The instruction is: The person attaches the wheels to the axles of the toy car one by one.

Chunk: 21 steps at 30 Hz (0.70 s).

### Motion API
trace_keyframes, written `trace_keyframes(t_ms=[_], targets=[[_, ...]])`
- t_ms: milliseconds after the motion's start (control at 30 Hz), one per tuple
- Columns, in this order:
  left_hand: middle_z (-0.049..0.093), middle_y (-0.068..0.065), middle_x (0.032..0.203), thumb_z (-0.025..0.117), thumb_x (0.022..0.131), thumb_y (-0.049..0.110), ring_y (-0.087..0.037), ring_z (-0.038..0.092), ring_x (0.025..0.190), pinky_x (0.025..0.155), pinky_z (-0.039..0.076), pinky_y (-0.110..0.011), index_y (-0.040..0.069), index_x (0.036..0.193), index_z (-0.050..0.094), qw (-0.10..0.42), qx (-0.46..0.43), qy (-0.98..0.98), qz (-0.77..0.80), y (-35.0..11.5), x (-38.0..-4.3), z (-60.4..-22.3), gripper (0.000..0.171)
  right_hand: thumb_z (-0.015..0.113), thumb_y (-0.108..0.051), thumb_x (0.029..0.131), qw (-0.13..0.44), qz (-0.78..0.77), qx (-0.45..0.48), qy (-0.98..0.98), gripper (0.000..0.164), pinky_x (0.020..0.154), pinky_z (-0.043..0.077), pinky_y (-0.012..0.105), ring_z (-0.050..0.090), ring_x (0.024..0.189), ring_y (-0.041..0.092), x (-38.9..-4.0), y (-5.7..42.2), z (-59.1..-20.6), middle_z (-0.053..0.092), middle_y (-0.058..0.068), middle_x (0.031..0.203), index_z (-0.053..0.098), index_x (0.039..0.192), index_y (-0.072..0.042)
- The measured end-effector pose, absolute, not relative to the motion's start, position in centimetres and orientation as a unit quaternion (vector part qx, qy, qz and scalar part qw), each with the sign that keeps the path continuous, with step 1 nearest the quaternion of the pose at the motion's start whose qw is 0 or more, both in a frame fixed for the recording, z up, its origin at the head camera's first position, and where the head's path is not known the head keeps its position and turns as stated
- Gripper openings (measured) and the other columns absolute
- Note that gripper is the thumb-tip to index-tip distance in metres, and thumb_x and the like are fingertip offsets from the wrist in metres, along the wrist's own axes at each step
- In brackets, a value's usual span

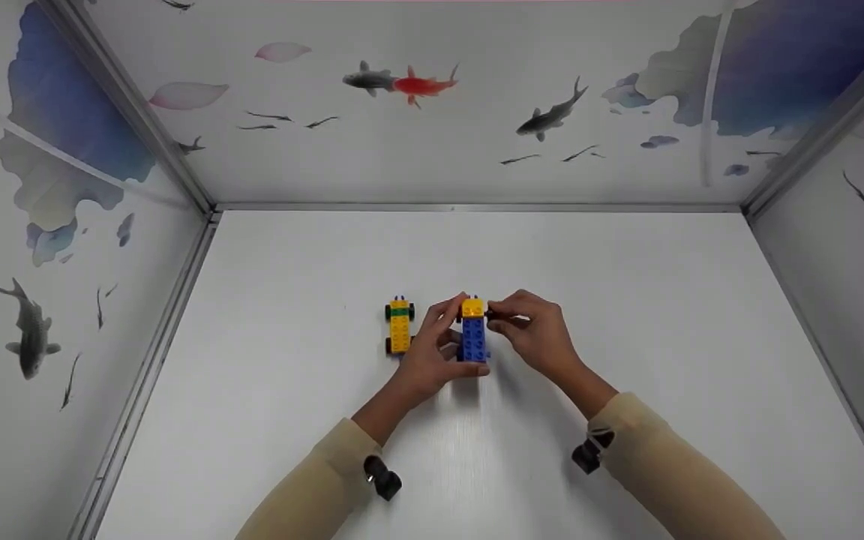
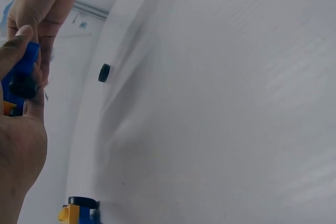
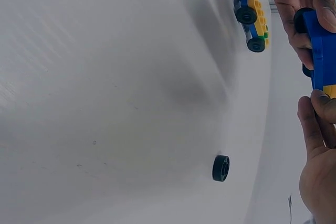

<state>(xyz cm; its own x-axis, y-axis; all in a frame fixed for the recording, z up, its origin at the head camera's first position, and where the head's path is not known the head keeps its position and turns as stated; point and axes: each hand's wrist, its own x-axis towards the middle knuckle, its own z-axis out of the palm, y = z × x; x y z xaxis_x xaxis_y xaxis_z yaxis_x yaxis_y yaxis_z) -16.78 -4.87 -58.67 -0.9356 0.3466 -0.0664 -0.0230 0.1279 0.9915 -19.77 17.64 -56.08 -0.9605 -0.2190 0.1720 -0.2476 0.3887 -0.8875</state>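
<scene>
My left hand (image 1: 432,352) grips a toy car (image 1: 474,337) built of blue bricks with a yellow brick at its far end, raised off the table. Black wheels show on its left side; in the right wrist view one wheel (image 3: 303,20) sits against the blue body (image 3: 323,51). My right hand (image 1: 541,334) pinches a small black wheel (image 1: 490,313) at the right of the car's yellow end. Whether that wheel is seated cannot be told, as the fingertips cover most of it.
A second toy car (image 1: 400,327), yellow with a green strip and black wheels, stands on the table left of my left hand. A loose black wheel (image 3: 221,168) stands on the white table (image 1: 289,300). Printed panels (image 1: 462,150) wall the table's back and sides.
</scene>
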Motion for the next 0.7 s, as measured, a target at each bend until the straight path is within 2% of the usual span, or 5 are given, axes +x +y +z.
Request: trace_keyframes(t_ms=[400, 700], targets=[[0.03, 0.013, 0.175, 0.096, 0.086, 0.036, -0.019, 0.063, 0.123, 0.126, 0.05, -0.045, 0.057, 0.169, 0.031, 0.137, 0.119, 0.736, 0.652, -4.9, -16.81, -58.8, 0.107, 0.082, 0.006, 0.095, 0.009, 0.533, 0.143, -0.834, 0.034, 0.095, 0.066, 0.031, 0.078, 0.11, 0.023, -19.85, 17.56, -55.98, 0.078, 0.007, 0.111, 0.085, 0.125, -0.011], [0.031, 0.014, 0.173, 0.096, 0.088, 0.031, -0.019, 0.061, 0.124, 0.124, 0.051, -0.04, 0.059, 0.168, 0.03, 0.137, 0.12, 0.736, 0.652, -4.97, -16.66, -58.83, 0.108, 0.084, 0.008, 0.092, 0.012, 0.543, 0.148, -0.827, 0.035, 0.094, 0.067, 0.033, 0.078, 0.109, 0.028, -19.97, 17.49, -56.26, 0.078, 0.01, 0.11, 0.085, 0.123, -0.009]])
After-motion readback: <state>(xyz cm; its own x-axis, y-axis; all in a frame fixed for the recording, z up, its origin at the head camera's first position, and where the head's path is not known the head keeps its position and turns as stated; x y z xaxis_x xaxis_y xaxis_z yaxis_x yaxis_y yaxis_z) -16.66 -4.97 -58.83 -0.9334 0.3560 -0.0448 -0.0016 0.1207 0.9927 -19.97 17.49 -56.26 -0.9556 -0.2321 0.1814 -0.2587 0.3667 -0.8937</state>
